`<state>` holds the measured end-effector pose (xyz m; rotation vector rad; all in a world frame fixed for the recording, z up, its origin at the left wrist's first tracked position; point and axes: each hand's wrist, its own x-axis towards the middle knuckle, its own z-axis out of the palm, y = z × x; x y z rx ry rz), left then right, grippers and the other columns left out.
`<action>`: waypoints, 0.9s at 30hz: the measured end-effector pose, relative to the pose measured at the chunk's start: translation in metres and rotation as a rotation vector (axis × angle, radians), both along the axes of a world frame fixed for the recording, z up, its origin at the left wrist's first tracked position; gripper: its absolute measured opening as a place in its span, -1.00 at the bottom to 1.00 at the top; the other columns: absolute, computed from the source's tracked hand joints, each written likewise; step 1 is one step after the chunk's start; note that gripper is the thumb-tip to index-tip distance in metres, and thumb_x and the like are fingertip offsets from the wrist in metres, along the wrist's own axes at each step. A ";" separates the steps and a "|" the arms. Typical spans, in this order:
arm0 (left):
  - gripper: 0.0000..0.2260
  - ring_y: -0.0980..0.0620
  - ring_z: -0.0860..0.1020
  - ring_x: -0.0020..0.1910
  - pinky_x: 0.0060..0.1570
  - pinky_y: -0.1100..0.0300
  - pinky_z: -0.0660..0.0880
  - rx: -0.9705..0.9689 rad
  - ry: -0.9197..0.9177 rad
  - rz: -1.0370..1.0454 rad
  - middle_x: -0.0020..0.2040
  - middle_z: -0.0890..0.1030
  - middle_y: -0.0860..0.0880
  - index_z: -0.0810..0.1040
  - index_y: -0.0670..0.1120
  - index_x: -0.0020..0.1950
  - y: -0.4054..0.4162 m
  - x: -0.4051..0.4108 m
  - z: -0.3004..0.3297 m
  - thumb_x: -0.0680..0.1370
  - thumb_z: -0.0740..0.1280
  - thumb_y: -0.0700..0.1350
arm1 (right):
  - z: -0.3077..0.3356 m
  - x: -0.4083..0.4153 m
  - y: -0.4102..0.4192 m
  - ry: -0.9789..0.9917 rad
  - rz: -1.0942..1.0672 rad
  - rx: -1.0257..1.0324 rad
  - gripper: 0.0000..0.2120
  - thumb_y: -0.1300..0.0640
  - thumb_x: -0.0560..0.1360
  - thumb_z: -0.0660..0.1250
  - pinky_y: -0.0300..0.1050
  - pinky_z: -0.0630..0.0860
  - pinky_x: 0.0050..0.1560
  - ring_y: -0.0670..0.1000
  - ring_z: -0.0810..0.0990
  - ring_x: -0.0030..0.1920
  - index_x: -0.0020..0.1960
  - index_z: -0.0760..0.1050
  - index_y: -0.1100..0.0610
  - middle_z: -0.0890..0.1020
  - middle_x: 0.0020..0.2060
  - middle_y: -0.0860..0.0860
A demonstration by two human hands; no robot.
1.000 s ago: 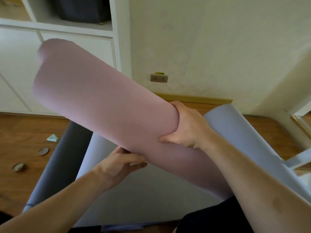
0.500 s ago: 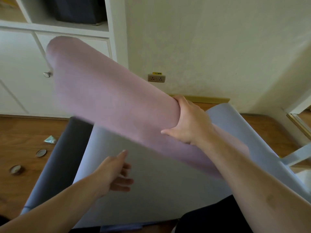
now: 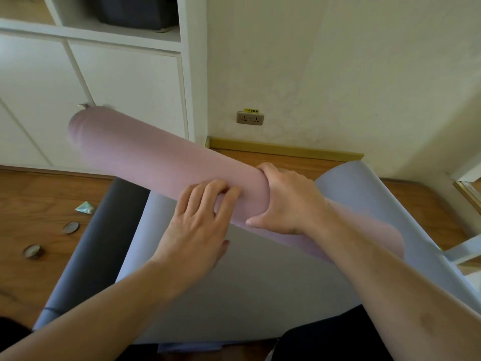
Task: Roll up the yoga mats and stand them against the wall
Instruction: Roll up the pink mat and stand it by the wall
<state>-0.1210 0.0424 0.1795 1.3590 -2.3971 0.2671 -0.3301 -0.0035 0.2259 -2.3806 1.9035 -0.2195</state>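
Note:
A rolled pink yoga mat (image 3: 156, 162) is held in the air, slanting from upper left down to lower right, its far end near the white cabinet (image 3: 130, 82). My right hand (image 3: 286, 201) grips the roll round its middle. My left hand (image 3: 200, 220) rests on the roll just left of the right hand, fingers curled over its near side. Beneath them a light lilac-grey mat (image 3: 260, 282) lies unrolled on the floor, its far corner curling up. A dark grey mat (image 3: 104, 243) lies flat under it on the left.
The cream wall (image 3: 325, 69) with a socket (image 3: 250, 118) stands ahead, a wooden skirting board (image 3: 283, 148) at its foot. Small round lids (image 3: 70, 227) and a foil wrapper (image 3: 84, 207) lie on the wooden floor at left. A mirror frame edge (image 3: 468, 194) is at right.
The far end of the pink roll has dropped lower. My left hand, off the roll half a second ago, has come up and now touches it beside the right hand.

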 end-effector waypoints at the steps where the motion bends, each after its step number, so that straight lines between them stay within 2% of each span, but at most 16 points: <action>1: -0.04 -0.25 0.39 0.35 0.49 -0.13 0.20 -0.026 -0.024 0.002 0.40 0.42 -0.21 0.39 -0.18 0.52 -0.002 0.002 0.000 0.22 0.71 0.03 | 0.001 0.001 0.001 -0.006 0.001 0.042 -0.16 -0.39 0.16 0.53 0.05 0.58 -0.02 0.05 0.59 0.02 0.33 0.37 -0.13 0.63 0.08 -0.13; 3: -0.05 -0.27 0.37 0.40 0.54 -0.17 0.16 -0.047 -0.071 -0.004 0.43 0.41 -0.22 0.38 -0.18 0.54 -0.007 0.005 0.002 0.24 0.69 0.02 | 0.002 0.005 0.004 -0.004 0.026 0.113 -0.16 -0.42 0.13 0.54 0.06 0.60 -0.02 0.05 0.62 0.03 0.31 0.38 -0.15 0.65 0.06 -0.15; 5: -0.06 -0.27 0.38 0.42 0.54 -0.18 0.21 -0.019 -0.126 -0.003 0.44 0.40 -0.19 0.36 -0.16 0.56 -0.012 0.006 0.003 0.25 0.65 0.03 | 0.000 0.010 0.008 -0.008 0.052 0.170 -0.16 -0.43 0.11 0.55 0.05 0.63 -0.03 0.03 0.65 0.00 0.30 0.41 -0.17 0.67 0.04 -0.16; 8: -0.05 -0.23 0.42 0.36 0.49 -0.13 0.29 0.050 -0.168 -0.005 0.39 0.44 -0.15 0.38 -0.13 0.51 -0.016 0.003 0.001 0.17 0.62 0.03 | -0.007 0.014 0.009 -0.023 0.059 0.255 -0.09 -0.45 0.06 0.54 0.07 0.66 -0.03 -0.01 0.66 -0.02 0.33 0.41 -0.17 0.67 0.02 -0.16; 12: -0.09 -0.20 0.45 0.30 0.42 -0.11 0.34 0.064 -0.178 -0.023 0.33 0.47 -0.11 0.43 -0.13 0.44 -0.020 0.004 -0.002 0.12 0.61 0.02 | -0.011 0.017 0.011 -0.005 0.090 0.303 0.06 -0.50 0.03 0.53 0.12 0.65 0.11 0.02 0.64 0.16 0.44 0.32 -0.18 0.61 0.22 -0.17; 15: -0.15 -0.17 0.48 0.25 0.36 -0.09 0.38 0.064 -0.137 -0.003 0.29 0.49 -0.09 0.46 -0.12 0.41 -0.024 0.009 -0.002 0.14 0.56 0.02 | -0.014 0.022 0.021 0.178 0.153 0.157 0.30 -0.49 0.02 0.61 0.17 0.54 0.31 0.12 0.52 0.36 0.58 0.13 -0.07 0.48 0.39 -0.02; 17: -0.18 -0.16 0.49 0.21 0.31 -0.06 0.40 0.079 -0.090 0.021 0.25 0.50 -0.07 0.48 -0.12 0.38 -0.027 0.014 -0.001 0.13 0.54 0.04 | -0.019 0.028 0.025 0.292 0.157 0.030 0.34 -0.43 0.10 0.64 0.17 0.47 0.37 0.18 0.49 0.38 0.63 0.03 0.02 0.45 0.40 0.07; 20: -0.19 -0.17 0.48 0.30 0.39 -0.07 0.36 0.053 -0.015 0.014 0.33 0.50 -0.08 0.48 -0.12 0.42 -0.028 0.017 0.000 0.19 0.57 0.03 | -0.025 0.030 0.020 0.243 0.157 -0.065 0.06 -0.34 0.23 0.57 0.16 0.51 0.25 0.18 0.55 0.28 0.54 0.17 0.00 0.52 0.28 0.05; 22: -0.17 -0.21 0.42 0.37 0.44 -0.13 0.31 0.019 0.051 0.047 0.41 0.45 -0.13 0.45 -0.16 0.47 -0.024 0.017 0.000 0.25 0.62 0.01 | -0.020 0.025 0.011 0.146 0.104 -0.055 -0.03 -0.43 0.22 0.49 0.12 0.53 0.16 0.14 0.58 0.22 0.47 0.23 -0.06 0.56 0.24 -0.01; 24: -0.20 -0.20 0.41 0.33 0.37 -0.12 0.39 0.002 0.161 0.137 0.38 0.41 -0.16 0.43 -0.19 0.45 -0.021 0.016 -0.001 0.31 0.67 -0.01 | -0.011 0.017 0.003 0.028 0.016 -0.010 0.01 -0.56 0.16 0.36 0.08 0.53 0.12 0.11 0.58 0.21 0.46 0.23 -0.10 0.56 0.26 -0.05; 25: -0.24 -0.13 0.42 0.28 0.30 -0.04 0.44 0.024 0.278 0.181 0.35 0.41 -0.13 0.42 -0.18 0.43 -0.021 0.015 0.001 0.35 0.67 -0.01 | -0.009 0.013 0.000 -0.034 -0.029 0.012 0.03 -0.56 0.14 0.34 0.06 0.52 0.10 0.11 0.58 0.22 0.48 0.23 -0.10 0.56 0.27 -0.06; 27: -0.32 0.17 0.48 0.13 0.10 0.24 0.53 0.198 0.545 0.230 0.29 0.38 0.04 0.34 -0.06 0.43 -0.022 0.014 0.013 0.44 0.62 0.04 | -0.010 0.010 -0.003 -0.158 -0.092 -0.008 -0.01 -0.45 0.19 0.46 0.03 0.54 0.07 0.09 0.58 0.23 0.49 0.25 -0.08 0.56 0.29 -0.08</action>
